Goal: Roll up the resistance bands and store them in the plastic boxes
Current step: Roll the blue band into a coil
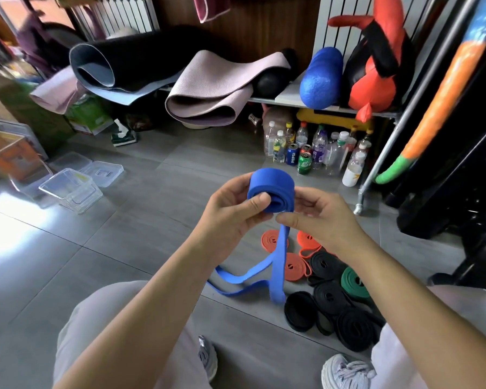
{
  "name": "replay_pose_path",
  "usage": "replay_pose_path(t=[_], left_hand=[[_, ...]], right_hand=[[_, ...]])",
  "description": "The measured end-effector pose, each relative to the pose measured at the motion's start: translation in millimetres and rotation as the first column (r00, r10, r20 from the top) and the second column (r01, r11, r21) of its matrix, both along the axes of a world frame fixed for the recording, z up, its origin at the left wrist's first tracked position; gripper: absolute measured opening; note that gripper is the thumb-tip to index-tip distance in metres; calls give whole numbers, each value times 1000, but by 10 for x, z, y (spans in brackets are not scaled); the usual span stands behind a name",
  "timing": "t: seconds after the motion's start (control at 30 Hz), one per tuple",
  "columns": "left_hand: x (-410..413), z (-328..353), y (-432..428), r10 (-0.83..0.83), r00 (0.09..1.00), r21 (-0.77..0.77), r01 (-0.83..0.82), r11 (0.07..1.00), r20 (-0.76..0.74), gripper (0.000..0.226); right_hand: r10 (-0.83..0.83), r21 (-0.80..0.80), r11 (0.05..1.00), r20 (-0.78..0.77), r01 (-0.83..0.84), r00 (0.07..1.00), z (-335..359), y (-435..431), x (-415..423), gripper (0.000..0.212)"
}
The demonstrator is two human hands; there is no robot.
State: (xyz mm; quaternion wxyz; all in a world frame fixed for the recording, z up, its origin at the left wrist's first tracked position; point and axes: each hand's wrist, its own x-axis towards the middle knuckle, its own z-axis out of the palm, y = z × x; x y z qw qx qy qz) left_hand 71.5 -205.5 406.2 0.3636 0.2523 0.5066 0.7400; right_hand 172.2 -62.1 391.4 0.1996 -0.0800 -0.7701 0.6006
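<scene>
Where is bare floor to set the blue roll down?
Bare tiles lie between the clear plastic boxes and the left hand holding the blue roll, and along the left knee. Crowded: the rolled bands below the right hand, and the bottles and cans under the shelf.

One blue band (272, 183), three orange bands (294, 265), one green band (351, 279), four black bands (330, 297).

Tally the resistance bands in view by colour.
Blue band: 1, partly rolled
Orange bands: 3
Green band: 1
Black bands: 4 at least, overlapping
Total: 9
</scene>
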Motion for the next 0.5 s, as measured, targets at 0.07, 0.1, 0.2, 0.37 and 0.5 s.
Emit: replay_pose_path(t=[0.07,0.1,0.2,0.37,0.5], left_hand=[[-3,19,-3,-22,999,-5,22,1000,37,32],[-11,28,-6,-14,1000,-45,14,999,13,31],[-78,38,-26,44,923,-295,-167,941,-382,33],[-141,35,-129,-103,656,-372,-284,884,-747,50],[-159,3,-201,-325,562,-525,-238,817,-761,44]], right_hand=[[-12,-20,1000,-25,12,1000,-5,-15,-21,41],[-12,-18,1000,-21,11,1000,9,-11,-22,40],[-28,60,998,45,25,999,31,32,-28,40],[-36,379,924,207,-46,978,23,20,-27,32],[-27,534,836,272,-127,962,-43,-51,-55,28]])
